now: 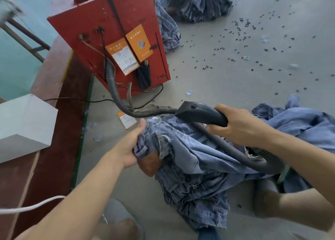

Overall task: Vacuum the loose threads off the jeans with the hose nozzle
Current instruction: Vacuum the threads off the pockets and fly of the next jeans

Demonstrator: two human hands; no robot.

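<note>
Denim jeans (pixel 183 160) bunched in left hand (pixel 126 149), nozzle (pixel 197 113) in right hand (pixel 239 127).

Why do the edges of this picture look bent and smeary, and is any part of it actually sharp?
Head view: the wide lens bows the red cabinet and floor edges; corners smear with motion blur; the jeans, nozzle and both hands, left and right, are fairly sharp; lighting is soft, shadows faint.

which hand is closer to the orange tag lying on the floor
Left. The left hand grips the jeans just right of and below the orange tag; the right hand holds the nozzle farther right.
</note>
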